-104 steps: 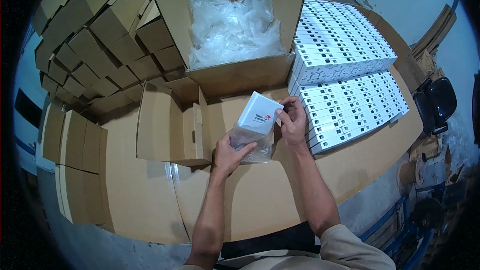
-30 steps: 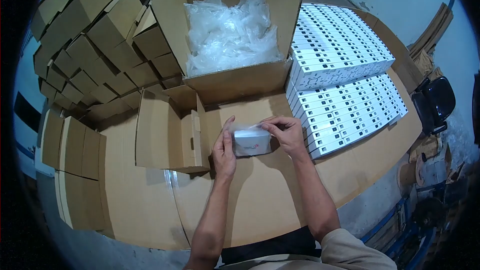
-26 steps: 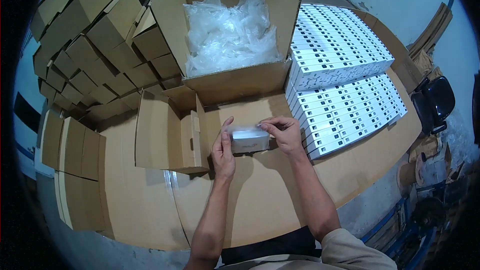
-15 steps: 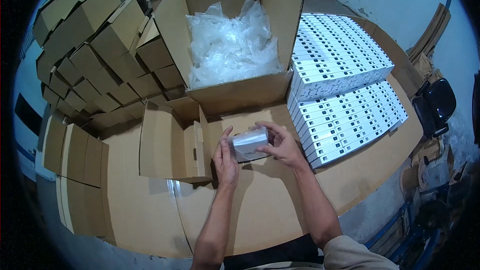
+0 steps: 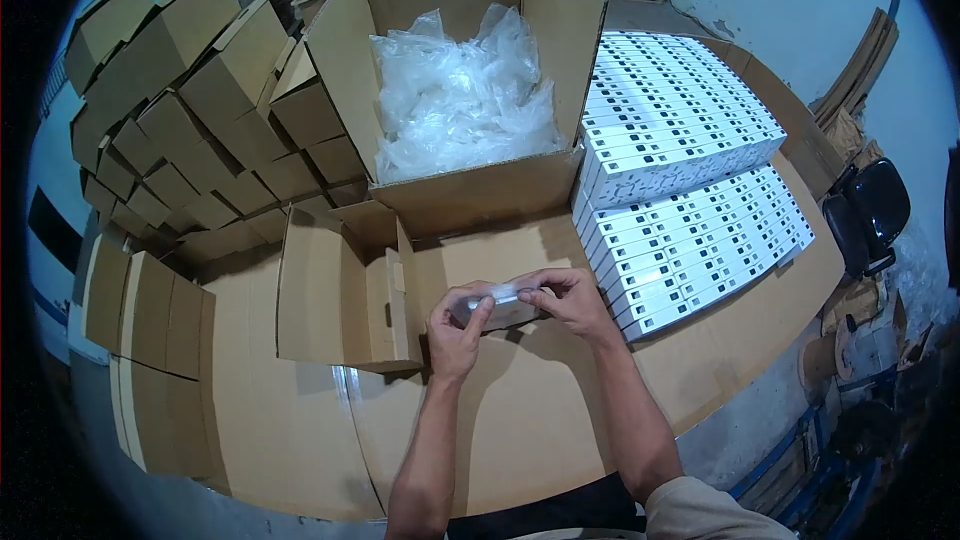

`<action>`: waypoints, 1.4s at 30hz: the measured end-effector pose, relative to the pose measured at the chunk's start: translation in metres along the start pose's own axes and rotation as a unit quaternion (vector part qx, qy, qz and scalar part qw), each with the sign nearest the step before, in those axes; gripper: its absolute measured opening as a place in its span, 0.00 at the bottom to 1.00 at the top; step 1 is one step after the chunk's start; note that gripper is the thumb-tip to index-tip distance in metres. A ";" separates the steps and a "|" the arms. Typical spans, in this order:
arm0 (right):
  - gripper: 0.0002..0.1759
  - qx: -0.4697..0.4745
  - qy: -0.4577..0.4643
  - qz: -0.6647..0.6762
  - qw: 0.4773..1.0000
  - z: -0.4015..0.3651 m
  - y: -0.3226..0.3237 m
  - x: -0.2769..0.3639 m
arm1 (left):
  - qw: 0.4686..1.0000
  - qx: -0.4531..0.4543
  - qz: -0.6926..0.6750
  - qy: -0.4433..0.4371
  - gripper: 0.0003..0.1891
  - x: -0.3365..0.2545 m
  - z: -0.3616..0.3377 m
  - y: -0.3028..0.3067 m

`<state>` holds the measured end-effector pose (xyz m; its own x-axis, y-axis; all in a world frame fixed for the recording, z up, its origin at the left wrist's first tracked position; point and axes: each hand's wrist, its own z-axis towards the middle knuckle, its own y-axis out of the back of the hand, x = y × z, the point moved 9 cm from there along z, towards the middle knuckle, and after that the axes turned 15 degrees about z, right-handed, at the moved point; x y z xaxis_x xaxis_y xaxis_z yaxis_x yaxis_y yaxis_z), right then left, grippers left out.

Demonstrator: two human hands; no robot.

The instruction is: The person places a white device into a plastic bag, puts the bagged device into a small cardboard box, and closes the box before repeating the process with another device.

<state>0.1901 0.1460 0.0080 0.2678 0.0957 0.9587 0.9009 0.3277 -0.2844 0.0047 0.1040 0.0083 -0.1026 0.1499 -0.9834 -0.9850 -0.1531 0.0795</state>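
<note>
Between my hands is a small item in clear plastic wrap [image 5: 508, 308], held over the cardboard-covered table. My left hand [image 5: 458, 330] grips its left end, with the thumb on top. On its right end, my right hand [image 5: 568, 302] pinches the wrap with thumb and forefinger. What lies inside the wrap is hard to make out. An open cardboard box [image 5: 330, 290] stands just left of my left hand. Behind my hands, a large open carton [image 5: 470, 202] holds a heap of clear plastic bags [image 5: 460, 90].
Rows of white boxes with dark squares [image 5: 690, 260] are stacked in two tiers at the right. Many brown cardboard boxes [image 5: 210, 140] pile up at the left, with more flat ones [image 5: 165, 370] nearer the front. A black chair [image 5: 870, 210] stands at the far right.
The wrapped item has been tilted and now shows a narrower face. My left fingers have closed round it, thumb on top, and my right hand has moved slightly down.
</note>
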 end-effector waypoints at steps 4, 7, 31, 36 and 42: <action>0.09 -0.011 0.013 -0.003 1.000 -0.002 -0.004 0.011 | 1.000 -0.002 0.013 0.000 0.05 -0.001 0.000 0.002; 0.09 -0.012 0.062 -0.006 0.998 -0.001 0.000 0.009 | 0.999 -0.016 0.035 0.011 0.07 -0.003 0.000 0.005; 0.12 0.052 0.047 -0.063 0.996 -0.009 -0.016 0.030 | 0.993 -0.103 0.028 0.042 0.15 0.008 0.001 0.006; 0.15 0.047 0.071 -0.108 0.991 -0.007 -0.013 0.031 | 0.993 -0.102 0.041 0.049 0.15 0.008 0.001 0.006; 0.17 0.034 0.075 -0.132 0.988 -0.006 -0.014 0.034 | 0.994 -0.091 0.040 0.039 0.16 0.007 0.000 0.005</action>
<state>0.1882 0.1390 0.0443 0.0797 -0.1407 0.9868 0.9229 0.3846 -0.0197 -0.0009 0.1038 0.0021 -0.1609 0.0547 -0.9854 -0.9322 -0.3365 0.1336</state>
